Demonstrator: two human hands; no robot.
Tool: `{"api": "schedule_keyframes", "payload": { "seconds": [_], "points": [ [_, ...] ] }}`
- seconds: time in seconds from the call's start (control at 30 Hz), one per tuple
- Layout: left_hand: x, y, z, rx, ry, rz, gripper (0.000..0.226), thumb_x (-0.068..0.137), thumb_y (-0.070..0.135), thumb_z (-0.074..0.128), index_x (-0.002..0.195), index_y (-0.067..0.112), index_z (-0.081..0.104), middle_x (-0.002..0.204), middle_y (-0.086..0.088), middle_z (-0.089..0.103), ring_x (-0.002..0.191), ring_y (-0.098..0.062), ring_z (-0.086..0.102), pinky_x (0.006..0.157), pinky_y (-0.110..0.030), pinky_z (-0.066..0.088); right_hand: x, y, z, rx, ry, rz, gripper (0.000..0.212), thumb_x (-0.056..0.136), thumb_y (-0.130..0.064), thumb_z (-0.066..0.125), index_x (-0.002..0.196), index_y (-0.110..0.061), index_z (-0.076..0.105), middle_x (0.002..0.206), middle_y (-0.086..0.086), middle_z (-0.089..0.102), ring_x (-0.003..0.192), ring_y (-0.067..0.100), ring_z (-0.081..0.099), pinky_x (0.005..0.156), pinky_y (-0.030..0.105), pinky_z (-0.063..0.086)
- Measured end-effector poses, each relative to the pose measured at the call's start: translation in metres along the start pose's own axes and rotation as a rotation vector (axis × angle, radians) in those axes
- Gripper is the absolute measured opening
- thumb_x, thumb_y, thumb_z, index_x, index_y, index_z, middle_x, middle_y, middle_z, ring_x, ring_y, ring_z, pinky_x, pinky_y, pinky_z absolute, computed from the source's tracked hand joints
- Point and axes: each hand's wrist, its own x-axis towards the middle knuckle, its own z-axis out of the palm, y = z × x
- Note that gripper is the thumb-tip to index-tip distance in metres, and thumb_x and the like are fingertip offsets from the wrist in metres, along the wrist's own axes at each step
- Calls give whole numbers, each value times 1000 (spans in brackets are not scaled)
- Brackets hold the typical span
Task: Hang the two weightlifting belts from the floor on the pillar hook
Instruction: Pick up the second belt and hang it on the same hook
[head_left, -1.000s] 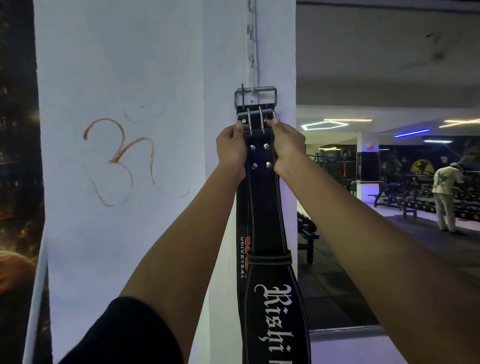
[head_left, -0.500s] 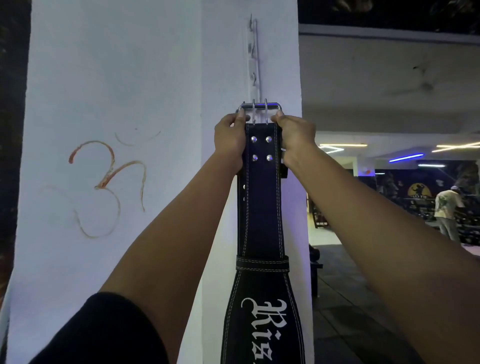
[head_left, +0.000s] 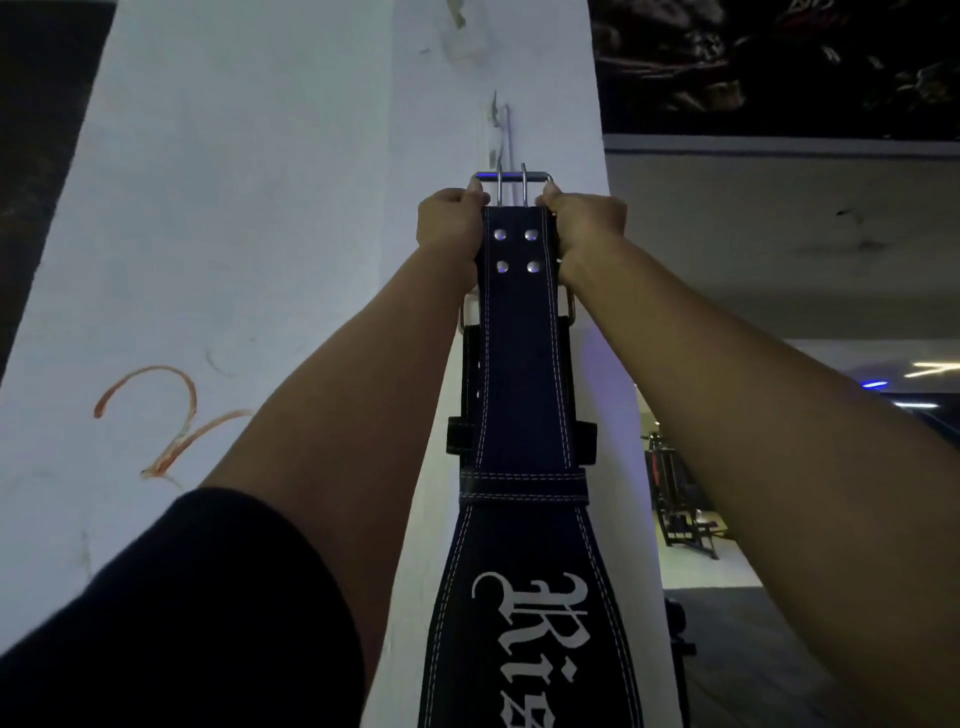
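A black leather weightlifting belt (head_left: 522, 364) with white stitching and white gothic lettering hangs down in front of the white pillar (head_left: 260, 234). My left hand (head_left: 451, 223) and my right hand (head_left: 586, 221) grip its top end on either side, just under its steel buckle (head_left: 511, 182). The buckle is held up against the metal hook rail (head_left: 501, 130) on the pillar's edge. Behind this belt, a second black belt (head_left: 470, 374) hangs against the pillar, its buckle (head_left: 569, 306) showing at both sides below my hands.
An orange painted symbol (head_left: 166, 421) marks the pillar's left face. To the right, the gym floor holds a weight bench and machine (head_left: 680, 514), under a low beam (head_left: 779, 234) and a dark mural (head_left: 779, 62). Blue ceiling lights (head_left: 875, 384) glow far right.
Both hands have raised the front belt's buckle upward along the pillar's hook rail, above the second belt's buckle. The view has tilted up and the distant person has left it.
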Motion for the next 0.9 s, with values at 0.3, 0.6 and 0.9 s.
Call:
{"api": "schedule_keyframes", "payload": {
  "seconds": [0.3,0.6,0.9],
  "points": [
    [41,-26,5,17,99,-68,35,81,22,67,55,12,47,60,-6,53,73,-28,53,80,-44,54,35,22,13,32,-9,-18,28,73,-14,74,96,1,67,100,18,71,87,33,70,80,50,59],
    [25,-32,8,239,127,87,43,88,20,57,52,14,35,55,-3,36,55,-20,38,53,-29,39,16,34,1,51,58,-9,18,77,-12,70,67,-8,56,87,12,68,83,29,66,77,41,60],
    [-53,-67,-18,-114,-183,149,17,89,9,56,102,13,66,95,-7,71,81,-18,65,80,-35,55,-43,53,-12,102,54,7,38,76,4,69,112,-5,67,107,13,70,66,18,64,85,38,58]
  ]
}}
